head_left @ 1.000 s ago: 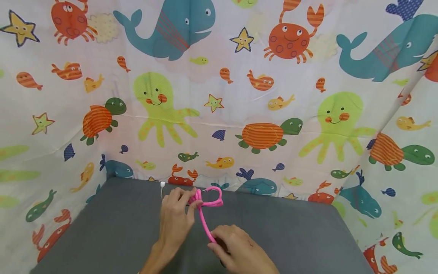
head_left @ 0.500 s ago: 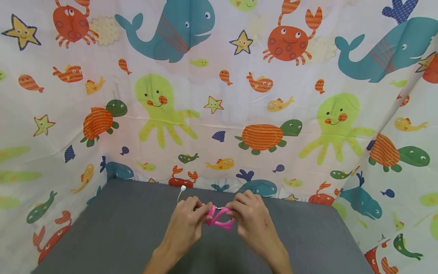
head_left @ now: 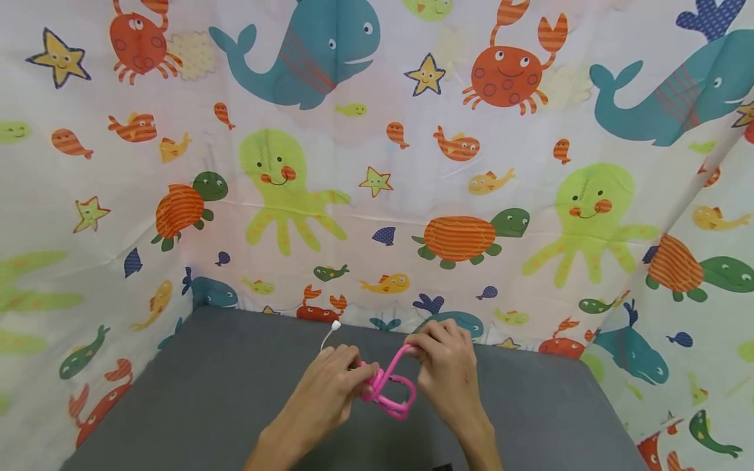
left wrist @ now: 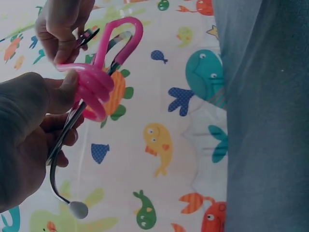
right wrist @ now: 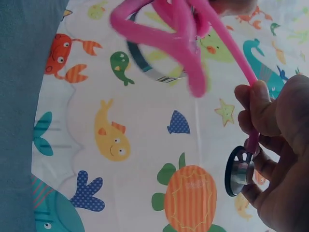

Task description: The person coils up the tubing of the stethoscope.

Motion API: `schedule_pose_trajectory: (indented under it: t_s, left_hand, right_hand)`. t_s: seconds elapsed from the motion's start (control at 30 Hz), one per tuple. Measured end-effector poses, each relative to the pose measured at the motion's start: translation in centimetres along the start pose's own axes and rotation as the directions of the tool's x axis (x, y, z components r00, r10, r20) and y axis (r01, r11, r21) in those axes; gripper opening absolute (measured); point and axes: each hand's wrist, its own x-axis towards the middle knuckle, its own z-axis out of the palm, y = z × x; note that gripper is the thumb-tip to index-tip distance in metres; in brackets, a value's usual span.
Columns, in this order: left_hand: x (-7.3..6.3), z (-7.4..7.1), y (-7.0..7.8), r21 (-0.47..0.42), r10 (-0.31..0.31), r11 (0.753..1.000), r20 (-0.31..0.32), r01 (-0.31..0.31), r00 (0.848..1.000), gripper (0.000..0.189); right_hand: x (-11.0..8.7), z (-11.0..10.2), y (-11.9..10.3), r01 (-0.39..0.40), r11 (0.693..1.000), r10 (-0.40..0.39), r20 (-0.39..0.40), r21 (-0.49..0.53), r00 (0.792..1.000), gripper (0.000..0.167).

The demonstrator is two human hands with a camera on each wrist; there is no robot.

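Observation:
A stethoscope with pink tubing (head_left: 400, 414) is held up above the grey table between both hands. My left hand (head_left: 331, 387) grips its wound part, where several pink coils (left wrist: 95, 86) wrap round the metal ear tubes (left wrist: 64, 131). One white ear tip (left wrist: 78, 210) sticks out beyond the left hand; the other is not seen. Across from it, my right hand (head_left: 449, 369) pinches the free stretch of tubing (right wrist: 235, 50), drawn taut from the coils. Beside the right fingers hangs the round chest piece (right wrist: 240, 171), hidden in the head view.
Under the hands lies the dark grey tabletop (head_left: 235, 386). A white curtain (head_left: 365, 144) printed with sea animals stands behind it and at both sides. A small black object (head_left: 443, 467) shows at the bottom edge of the head view.
My right hand has gone from low on the hanging tubing up to the stethoscope's loop, then drawn the tubing up to the right. My left hand has shifted right and lower, still gripping the coils.

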Motion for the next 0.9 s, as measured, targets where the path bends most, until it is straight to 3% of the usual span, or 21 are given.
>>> schedule_pose_trajectory:
  t_s: [0.13,0.27,0.5,0.63,0.77,0.9]
  left_hand:
    - [0.3,-0.6,0.1,-0.066,-0.009,0.998,0.067,0.013,0.998,0.023]
    - [0.4,-0.9,-0.3,-0.209,-0.020,0.977,0.111,0.043,0.994,0.016]
    - [-0.1,-0.9,-1.4,-0.461,0.000,0.886,0.124,0.058,0.992,0.020]
    - [-0.1,-1.0,-1.8,-0.538,-0.009,0.840,0.110,0.067,0.994,0.026]
    - [-0.2,-0.9,-2.1,-0.600,-0.045,0.791,0.136,0.118,0.990,0.030]
    - [-0.2,-0.7,-2.2,-0.644,-0.083,0.748,0.151,0.162,0.985,0.028]
  right_hand:
    - [0.0,0.1,0.7,-0.030,0.999,0.030,-0.007,0.026,1.000,0.005]
    - [-0.1,0.4,1.4,-0.085,0.994,0.083,0.041,0.064,0.996,0.005]
    - [-0.7,1.1,2.3,-0.148,0.977,0.132,0.112,0.150,0.985,0.008]
    - [-1.1,1.6,2.6,-0.164,0.971,0.141,0.134,0.176,0.981,0.007]
    - [-1.9,2.1,2.5,-0.183,0.970,0.156,0.173,0.158,0.973,0.009]
    - [-2.7,2.7,2.1,-0.245,0.957,0.207,0.226,0.157,0.952,0.010]
